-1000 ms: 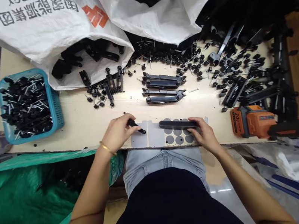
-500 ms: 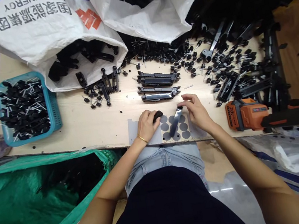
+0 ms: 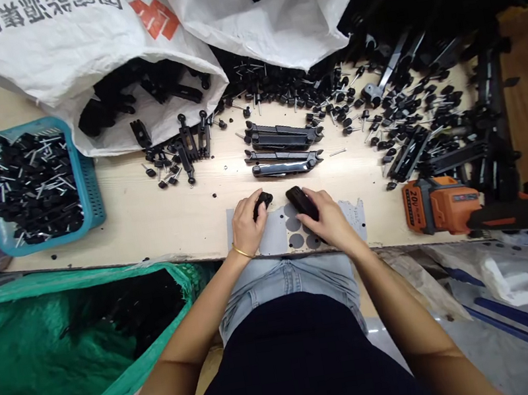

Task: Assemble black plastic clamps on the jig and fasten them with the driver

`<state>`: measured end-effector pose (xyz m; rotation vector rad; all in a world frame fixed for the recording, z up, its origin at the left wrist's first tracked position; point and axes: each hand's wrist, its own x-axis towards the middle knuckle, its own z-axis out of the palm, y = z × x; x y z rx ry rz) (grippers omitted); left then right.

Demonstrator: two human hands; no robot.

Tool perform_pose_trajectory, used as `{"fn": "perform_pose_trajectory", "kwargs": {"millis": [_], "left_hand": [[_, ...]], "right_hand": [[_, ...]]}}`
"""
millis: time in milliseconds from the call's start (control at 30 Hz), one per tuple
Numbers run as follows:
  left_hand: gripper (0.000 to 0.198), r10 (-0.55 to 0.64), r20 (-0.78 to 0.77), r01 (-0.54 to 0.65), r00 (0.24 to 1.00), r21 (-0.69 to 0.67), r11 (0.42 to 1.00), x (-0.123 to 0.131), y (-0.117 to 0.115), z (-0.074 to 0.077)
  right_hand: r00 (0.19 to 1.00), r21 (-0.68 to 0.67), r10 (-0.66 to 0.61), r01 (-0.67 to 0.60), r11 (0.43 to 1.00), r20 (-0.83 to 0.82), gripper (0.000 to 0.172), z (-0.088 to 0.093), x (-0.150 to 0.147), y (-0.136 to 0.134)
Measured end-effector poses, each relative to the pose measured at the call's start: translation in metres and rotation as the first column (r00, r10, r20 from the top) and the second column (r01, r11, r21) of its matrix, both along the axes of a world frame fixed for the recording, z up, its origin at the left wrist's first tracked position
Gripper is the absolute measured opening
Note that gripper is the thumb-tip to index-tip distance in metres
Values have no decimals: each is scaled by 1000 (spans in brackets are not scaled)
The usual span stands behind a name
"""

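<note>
My left hand (image 3: 248,224) is closed around a small black plastic part (image 3: 263,201). A short gap to the right, my right hand (image 3: 327,214) grips a longer black bar-shaped plastic part (image 3: 301,203), its far end tilted up to the left. Both hands are over a grey sheet with round dark discs (image 3: 273,239) at the table's front edge. Beyond them lie several long black arm-like pieces (image 3: 286,167), stacked side by side. A single loose metal pin (image 3: 338,152) rests to their right.
On the left stands a blue basket (image 3: 91,185) of black-headed screws. White sacks (image 3: 47,65) of black parts line the back. Loose screws and bars (image 3: 405,108) cover the right side, with an orange power tool (image 3: 450,205) in front. A green sack (image 3: 30,368) hangs at lower left.
My right hand has moved left and turned the long black part, which now points up to the left and is held mid-length. My left hand has shifted slightly left with its piece.
</note>
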<state>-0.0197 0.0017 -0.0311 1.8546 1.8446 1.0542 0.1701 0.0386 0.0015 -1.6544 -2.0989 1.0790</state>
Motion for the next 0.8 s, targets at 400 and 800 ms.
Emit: {"fn": "perform_pose_trajectory", "kwargs": {"millis": [400,800], "left_hand": [[24,-41,8,42,999,-108,993,36,5,-14],[20,-39,1,39,999,-62,997,37,2,-13]], "right_hand": [[999,142,-49,46,989,20,57,-22,-15,-22],[994,167,-38,55,984,-105,53,-23,-6,-18]]}}
